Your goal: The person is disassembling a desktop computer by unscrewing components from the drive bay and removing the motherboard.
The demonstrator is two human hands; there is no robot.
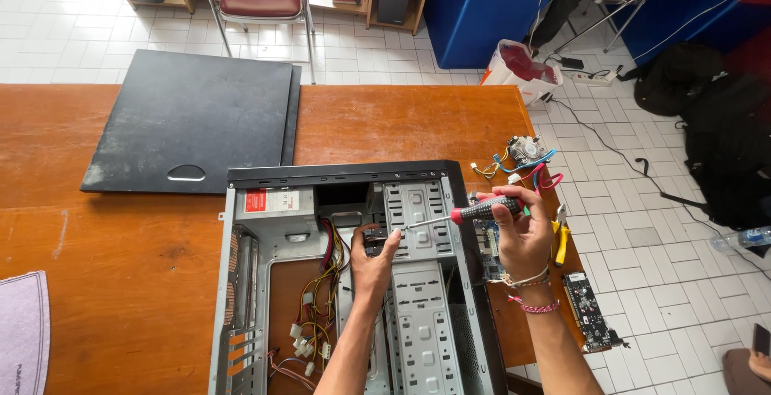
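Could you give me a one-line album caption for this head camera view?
Right hand holds a red-and-black screwdriver over an open computer case; left hand reaches inside.

red-black screwdriver, grey case, brown table

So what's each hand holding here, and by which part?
The right hand grips a screwdriver by its red-and-black handle. The left hand is inside the open case, fingers on a small dark part at the tip; whether it grips it can't be told.

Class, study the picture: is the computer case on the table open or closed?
Open. The computer case lies on its side showing its cables; a black side panel lies apart on the table.
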